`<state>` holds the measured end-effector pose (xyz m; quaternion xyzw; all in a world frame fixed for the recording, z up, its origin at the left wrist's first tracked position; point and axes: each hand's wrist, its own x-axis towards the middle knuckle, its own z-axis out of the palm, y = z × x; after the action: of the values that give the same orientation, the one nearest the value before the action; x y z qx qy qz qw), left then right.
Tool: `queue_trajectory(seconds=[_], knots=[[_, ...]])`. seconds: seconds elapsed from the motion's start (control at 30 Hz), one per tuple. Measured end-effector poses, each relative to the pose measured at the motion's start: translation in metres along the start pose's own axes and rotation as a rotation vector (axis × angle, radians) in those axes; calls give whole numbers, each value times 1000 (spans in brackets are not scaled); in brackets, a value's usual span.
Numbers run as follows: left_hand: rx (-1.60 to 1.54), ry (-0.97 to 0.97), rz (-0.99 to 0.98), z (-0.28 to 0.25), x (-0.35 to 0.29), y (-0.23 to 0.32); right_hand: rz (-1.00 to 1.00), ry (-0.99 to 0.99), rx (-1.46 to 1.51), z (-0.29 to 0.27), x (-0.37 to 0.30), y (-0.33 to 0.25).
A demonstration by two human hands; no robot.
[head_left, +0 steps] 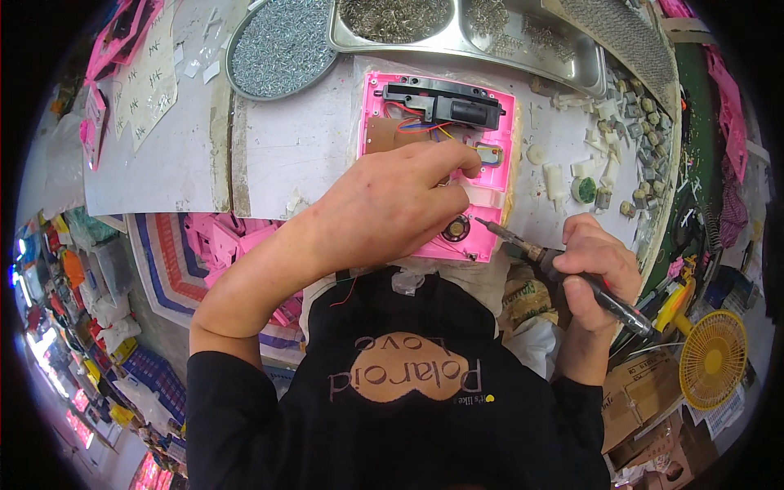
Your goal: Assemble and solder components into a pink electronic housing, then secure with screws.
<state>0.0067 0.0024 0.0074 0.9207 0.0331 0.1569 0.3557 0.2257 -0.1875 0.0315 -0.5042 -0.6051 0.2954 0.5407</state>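
A pink plastic housing [502,122] lies open on the worktable in front of me. Inside it are a black plastic mechanism [445,104], a brown board [390,135], a small motor [490,155], coloured wires and a round speaker [456,229]. My left hand [400,196] lies across the housing's middle, its thumb and fingers curled in; whatever they hold is hidden. My right hand [600,269] grips a soldering iron [616,306] by its dark handle. The iron's metal tip points left, just above the housing's right side near the speaker, without clear contact.
An oval tray of silver screws [282,49] and a metal tray [482,57] with small metal parts stand at the back. White pieces and metal blocks [645,131] lie to the right. A striped bag [175,261] holds pink parts at left. A yellow fan [713,359] is lower right.
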Motion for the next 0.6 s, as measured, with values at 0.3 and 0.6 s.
queue_trajectory(seconds=[0.3,0.6], knots=[[30,-34,1,0,-1,1,-8,-57,-42,5,3,5],[47,-58,11,-2,-1,2,13,-69,-54,7,6,4]])
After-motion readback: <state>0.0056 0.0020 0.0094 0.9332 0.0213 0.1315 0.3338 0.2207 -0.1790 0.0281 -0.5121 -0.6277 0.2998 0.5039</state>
